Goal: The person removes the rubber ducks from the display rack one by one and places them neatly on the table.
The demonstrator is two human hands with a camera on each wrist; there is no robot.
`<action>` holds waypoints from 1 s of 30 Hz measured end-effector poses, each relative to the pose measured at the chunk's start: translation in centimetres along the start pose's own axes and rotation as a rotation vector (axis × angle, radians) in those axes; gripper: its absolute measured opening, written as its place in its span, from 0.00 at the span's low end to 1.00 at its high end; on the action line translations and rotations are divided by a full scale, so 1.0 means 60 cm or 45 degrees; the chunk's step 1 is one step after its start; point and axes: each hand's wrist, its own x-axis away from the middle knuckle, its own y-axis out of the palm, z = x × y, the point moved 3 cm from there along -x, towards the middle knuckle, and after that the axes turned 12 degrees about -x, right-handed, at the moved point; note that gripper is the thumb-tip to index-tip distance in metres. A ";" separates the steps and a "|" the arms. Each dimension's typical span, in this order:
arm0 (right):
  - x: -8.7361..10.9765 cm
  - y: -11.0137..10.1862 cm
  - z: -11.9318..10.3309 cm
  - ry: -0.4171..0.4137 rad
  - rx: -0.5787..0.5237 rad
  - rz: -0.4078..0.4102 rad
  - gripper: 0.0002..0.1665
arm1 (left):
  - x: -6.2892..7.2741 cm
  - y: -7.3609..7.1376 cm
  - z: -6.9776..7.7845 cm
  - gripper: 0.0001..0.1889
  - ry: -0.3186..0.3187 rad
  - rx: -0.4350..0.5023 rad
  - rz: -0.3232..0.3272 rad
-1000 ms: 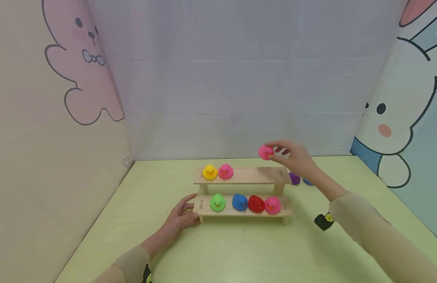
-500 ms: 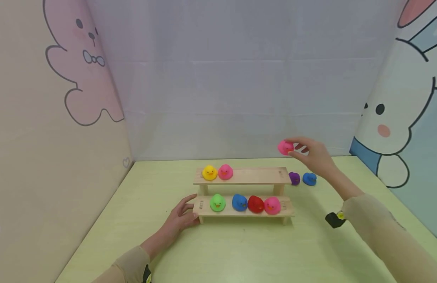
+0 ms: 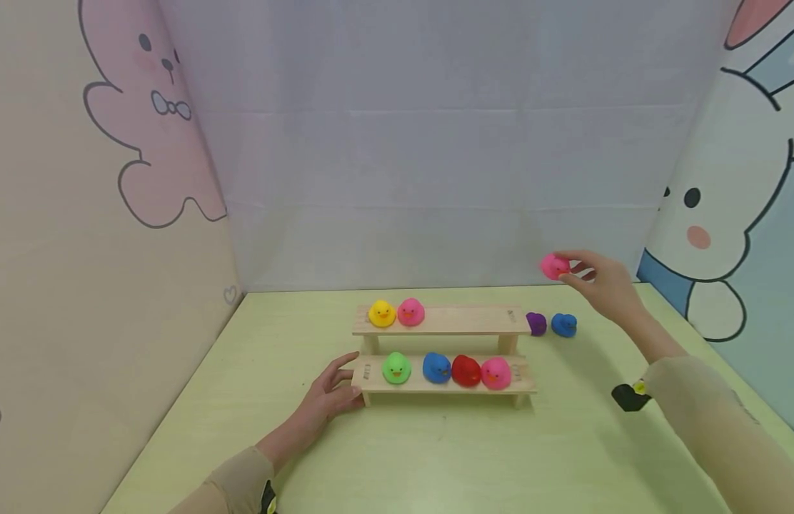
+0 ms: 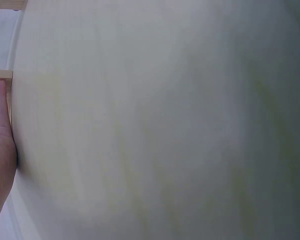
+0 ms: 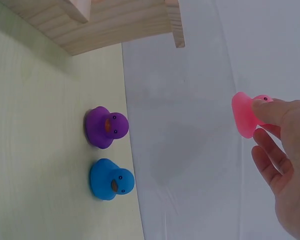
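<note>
A two-step wooden stand (image 3: 474, 321) bears small rubber ducks. On its upper step sit a yellow duck (image 3: 382, 314) and a pink duck (image 3: 410, 313). The lower step has a green duck (image 3: 396, 368), a blue duck (image 3: 437, 368), a red duck (image 3: 465, 371) and another pink duck (image 3: 496, 373). My left hand (image 3: 329, 391) holds the left end of the lower step, thumb toward the front. My right hand (image 3: 599, 282) pinches a pink rubber duck (image 5: 245, 114) between thumb and fingers, raised to the right of the stand.
A purple duck (image 5: 104, 127) and a second blue duck (image 5: 110, 180) stand on the table (image 3: 397, 457), just right of the stand's upper step. A pale curtain (image 3: 397, 157) closes off the back, with cartoon-printed panels at both sides.
My right hand has carried the pink duck rightward, from over the upper step's right end to beyond the blue duck on the table. My left hand has stayed at the stand.
</note>
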 end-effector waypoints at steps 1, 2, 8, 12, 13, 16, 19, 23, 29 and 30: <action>0.001 -0.002 0.005 0.006 0.009 0.005 0.25 | 0.000 0.000 0.000 0.34 0.000 0.000 -0.002; 0.002 -0.004 0.009 0.013 0.020 0.005 0.25 | 0.000 0.000 0.000 0.34 0.001 0.000 -0.003; 0.009 -0.011 0.026 0.034 0.060 -0.005 0.25 | 0.001 0.001 0.003 0.34 0.005 0.009 0.002; 0.016 -0.014 0.039 0.017 0.067 0.006 0.26 | 0.000 0.002 0.003 0.34 -0.002 0.014 0.008; 0.018 -0.014 0.044 0.014 0.071 0.008 0.26 | 0.000 0.002 0.003 0.34 -0.003 0.013 0.008; 0.025 -0.015 0.057 0.028 0.080 0.021 0.25 | 0.001 0.002 0.003 0.34 -0.008 0.008 0.009; 0.030 -0.017 0.070 0.041 0.081 0.027 0.25 | 0.002 0.001 0.003 0.34 -0.011 0.008 0.014; 0.038 -0.022 0.083 0.038 0.086 0.053 0.24 | 0.002 0.001 0.003 0.34 -0.009 0.007 0.016; 0.051 -0.025 0.099 -0.017 0.099 0.088 0.25 | 0.000 0.001 0.002 0.34 -0.011 0.017 0.015; 0.054 -0.024 0.102 -0.032 0.104 0.090 0.25 | 0.001 0.002 0.002 0.34 -0.010 0.018 0.014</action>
